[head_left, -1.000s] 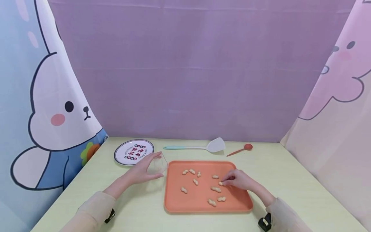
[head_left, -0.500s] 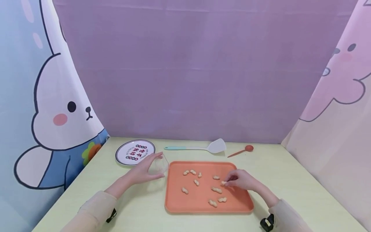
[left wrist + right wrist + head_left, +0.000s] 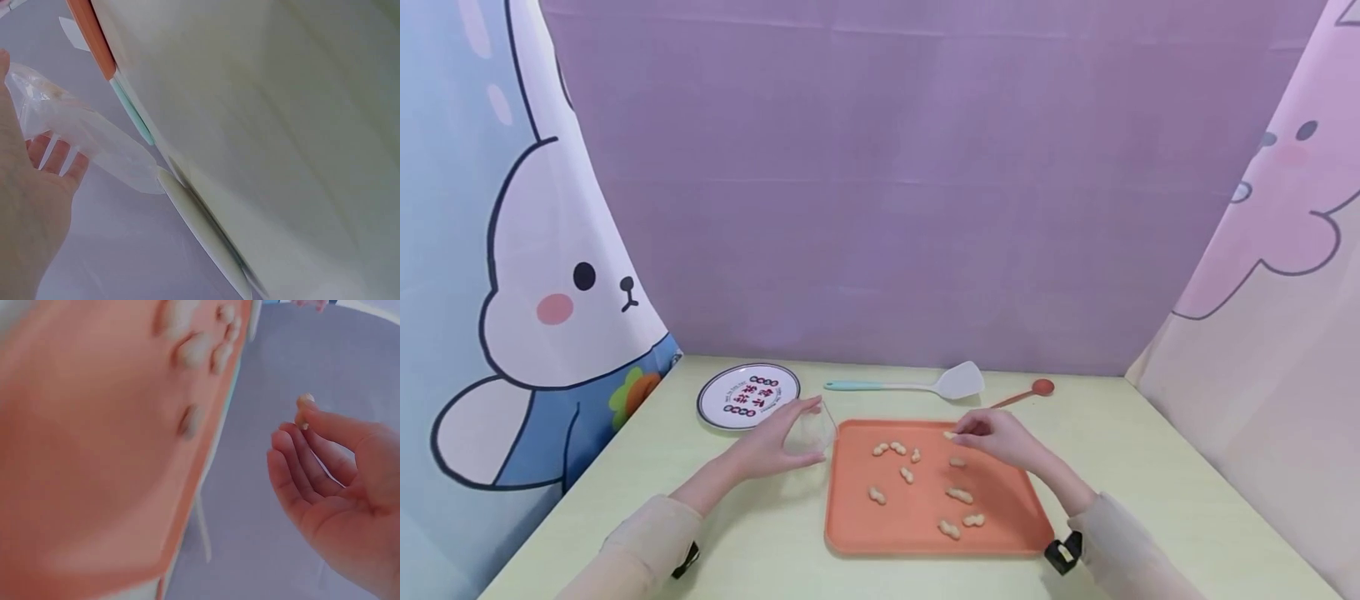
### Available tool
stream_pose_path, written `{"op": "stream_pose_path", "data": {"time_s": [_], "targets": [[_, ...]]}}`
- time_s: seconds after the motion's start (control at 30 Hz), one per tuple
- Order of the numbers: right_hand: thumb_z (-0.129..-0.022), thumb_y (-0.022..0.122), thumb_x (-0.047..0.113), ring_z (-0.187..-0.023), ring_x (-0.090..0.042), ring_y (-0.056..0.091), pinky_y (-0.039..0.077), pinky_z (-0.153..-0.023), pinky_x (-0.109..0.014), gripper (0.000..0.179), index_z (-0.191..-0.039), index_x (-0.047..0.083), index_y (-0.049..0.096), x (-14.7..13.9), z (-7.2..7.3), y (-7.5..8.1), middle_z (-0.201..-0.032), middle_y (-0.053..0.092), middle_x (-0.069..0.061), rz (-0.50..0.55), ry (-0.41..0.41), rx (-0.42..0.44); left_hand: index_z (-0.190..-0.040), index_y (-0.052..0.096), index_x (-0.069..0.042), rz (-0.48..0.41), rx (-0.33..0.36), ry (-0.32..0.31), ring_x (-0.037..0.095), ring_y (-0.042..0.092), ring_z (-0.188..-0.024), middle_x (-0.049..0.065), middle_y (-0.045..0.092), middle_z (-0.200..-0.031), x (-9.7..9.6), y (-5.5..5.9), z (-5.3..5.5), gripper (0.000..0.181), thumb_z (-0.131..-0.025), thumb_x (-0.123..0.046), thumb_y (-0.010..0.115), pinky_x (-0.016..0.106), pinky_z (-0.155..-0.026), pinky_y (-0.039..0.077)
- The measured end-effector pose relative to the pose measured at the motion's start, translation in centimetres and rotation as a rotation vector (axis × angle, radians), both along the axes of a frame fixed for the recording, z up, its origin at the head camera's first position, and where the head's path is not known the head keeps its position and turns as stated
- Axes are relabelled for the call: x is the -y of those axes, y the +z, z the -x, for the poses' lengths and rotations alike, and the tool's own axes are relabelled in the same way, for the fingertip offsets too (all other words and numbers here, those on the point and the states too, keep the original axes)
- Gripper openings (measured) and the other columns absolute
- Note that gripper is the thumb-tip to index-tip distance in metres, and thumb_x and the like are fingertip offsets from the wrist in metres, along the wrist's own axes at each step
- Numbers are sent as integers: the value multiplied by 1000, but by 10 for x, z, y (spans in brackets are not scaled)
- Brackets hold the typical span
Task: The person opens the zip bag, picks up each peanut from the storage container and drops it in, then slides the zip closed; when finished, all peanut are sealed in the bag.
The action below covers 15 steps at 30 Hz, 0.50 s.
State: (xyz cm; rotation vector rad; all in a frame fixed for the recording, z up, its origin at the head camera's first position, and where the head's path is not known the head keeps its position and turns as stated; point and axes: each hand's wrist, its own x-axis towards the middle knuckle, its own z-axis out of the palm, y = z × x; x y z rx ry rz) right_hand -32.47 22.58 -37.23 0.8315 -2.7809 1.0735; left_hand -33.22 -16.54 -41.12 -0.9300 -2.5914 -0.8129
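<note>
- Left hand (image 3: pixel 775 440) out beyond the tray's left edge: thumb and fingers stand wide apart around a clear, see-through plastic container (image 3: pixel 115 147), bent fingertips against it in the left wrist view.
- Right hand (image 3: pixel 1003 439) up over the far right part of the tray: thumb and forefinger nearly together, pinching one small tan shelled peanut (image 3: pixel 304 411), the other fingers loosely bent.
- And that pinched peanut is clear of the tray, up against the purple backdrop in the right wrist view.
- Below, a flat orange rectangular tray (image 3: pixel 898 527) carries nine more tan peanuts (image 3: pixel 958 495): five scattered on the left, four on the right.
- Behind the left hand sits a round white plate (image 3: pixel 748 397) with a dark rim and red characters.
- Past the tray's far edge lies a white spatula (image 3: pixel 960 382) with a mint-green handle; near it, a reddish spoon (image 3: pixel 1042 387).
- All of it rests on a pale yellow table (image 3: pixel 767 533).
- Plain purple cloth (image 3: pixel 880 183) fills the back; a cartoon rabbit hanging (image 3: pixel 535 333) stands left, a pink cartoon hanging (image 3: pixel 1285 225) right.
- Pale sleeves (image 3: pixel 651 533) cover both forearms.
</note>
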Motion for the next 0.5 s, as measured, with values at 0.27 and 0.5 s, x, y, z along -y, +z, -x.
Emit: {"op": "stream_pose_path", "data": {"time_s": [0.27, 0.5], "targets": [[-88, 65, 22, -75, -14, 63, 52, -64, -21, 17, -97, 8, 69, 47, 5, 6, -84, 67, -2, 90, 11, -78, -143, 35, -9, -3, 2, -10, 24, 49, -124, 3, 54, -131, 0, -3, 0, 89, -76, -58, 67, 46, -106, 39], [-87, 67, 20, -73, -17, 63, 52, -62, -21, 17, -98, 7, 69, 87, 6, 9, -83, 67, -2, 142, 50, -84, -143, 35, -10, -2, 0, -15, 23, 49, -124, 2, 54, -130, 0, -3, 2, 89, -76, -59, 67, 45, -106, 39]]}}
